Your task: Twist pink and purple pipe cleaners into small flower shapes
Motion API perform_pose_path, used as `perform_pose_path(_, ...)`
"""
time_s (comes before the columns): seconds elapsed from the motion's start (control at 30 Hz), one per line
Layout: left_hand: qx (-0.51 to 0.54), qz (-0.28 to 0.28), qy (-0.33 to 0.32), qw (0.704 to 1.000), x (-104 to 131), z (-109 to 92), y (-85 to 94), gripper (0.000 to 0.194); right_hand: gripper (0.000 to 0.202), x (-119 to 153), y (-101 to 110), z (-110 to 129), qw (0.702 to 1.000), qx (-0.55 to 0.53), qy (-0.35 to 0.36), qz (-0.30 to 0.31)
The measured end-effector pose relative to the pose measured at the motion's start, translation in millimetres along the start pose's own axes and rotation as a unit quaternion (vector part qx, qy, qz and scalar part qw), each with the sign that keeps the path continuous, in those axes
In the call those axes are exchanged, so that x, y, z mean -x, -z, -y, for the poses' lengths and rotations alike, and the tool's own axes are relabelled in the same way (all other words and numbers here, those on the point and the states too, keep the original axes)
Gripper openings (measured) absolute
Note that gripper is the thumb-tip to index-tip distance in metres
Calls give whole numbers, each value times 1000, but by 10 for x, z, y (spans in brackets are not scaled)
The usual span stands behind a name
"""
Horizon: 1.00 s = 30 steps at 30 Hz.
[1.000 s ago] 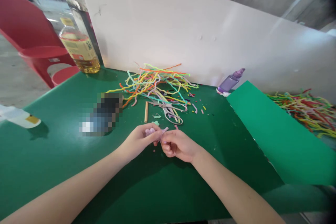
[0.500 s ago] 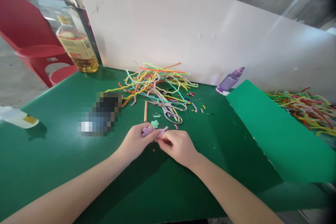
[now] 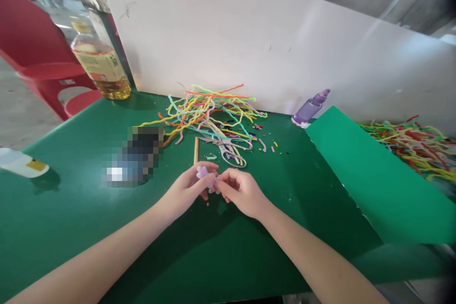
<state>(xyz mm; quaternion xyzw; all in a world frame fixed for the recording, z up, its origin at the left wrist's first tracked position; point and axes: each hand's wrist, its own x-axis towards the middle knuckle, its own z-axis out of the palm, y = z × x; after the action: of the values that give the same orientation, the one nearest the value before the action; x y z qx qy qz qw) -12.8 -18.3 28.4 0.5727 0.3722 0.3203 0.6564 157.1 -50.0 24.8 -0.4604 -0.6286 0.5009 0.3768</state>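
Observation:
Close together over the green table [image 3: 221,256], both hands are at work on a lilac flower [image 3: 202,171] that looks bent from fuzzy pipe cleaner. My left hand [image 3: 187,185] is closed, pinching the flower between thumb and fingers. At its other side, the fingertips of my right hand [image 3: 244,192] pinch a lilac part of the same piece, partly covered by the fingers. Just beyond the hands lie a thin wooden stick [image 3: 196,151] and grey-handled scissors [image 3: 231,146]. Short pipe cleaner clippings [image 3: 262,145] are scattered to the right of the scissors.
Behind the scissors spreads a tangled heap of pipe cleaners [image 3: 210,109]; another heap [image 3: 409,147] is at the right, behind a green board [image 3: 377,175]. A purple bottle [image 3: 309,108] leans near the white partition [image 3: 213,23]. An oil bottle [image 3: 103,69] and white bottle [image 3: 22,162] stand left.
Both hands have shifted slightly and the lilac flower has turned more upright. My right hand's fingers have opened out a little. The mint-green flower seen behind the hands is now hidden.

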Motion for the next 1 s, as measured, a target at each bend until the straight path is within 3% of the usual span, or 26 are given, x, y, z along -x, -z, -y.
perform_pose_path(0.1, 10, 68, -63, 996, 12, -1, 4, 25, 17, -33, 22, -6, 972, -217, -75, 51)
perform_pose_path(0.17, 0, 85, -99, 992, 3, 27, 21, 22, 17, -36, 32, -4, 945, -301, -101, 84)
perform_pose_path(0.3, 21, 68, -111, 991, -47, 84, 53, 12, 14, -21, 46, 2, 916, -345, -150, 140)
perform_pose_path(0.5, -18, 21, -23, 999, -72, 89, 68, 16, 17, -43, 67, -53, 917, -336, -168, 133)
perform_pose_path(0.67, -53, -5, -3, 999, -64, 97, 80, 20, 18, -57, 48, -54, 951, -255, -144, 94)
perform_pose_path(0.83, -6, -38, -16, 999, -35, 67, 71, 24, 22, -5, 6, 0, 1000, -15, -3, 17)
perform_pose_path(0.9, 31, -35, 3, 999, -22, 65, 64, 22, 22, 14, 9, -3, 993, 109, 54, -14)
perform_pose_path(1.0, 72, -23, 51, 996, -21, 79, 60, 17, 19, 23, 36, -48, 953, 266, 141, -42)
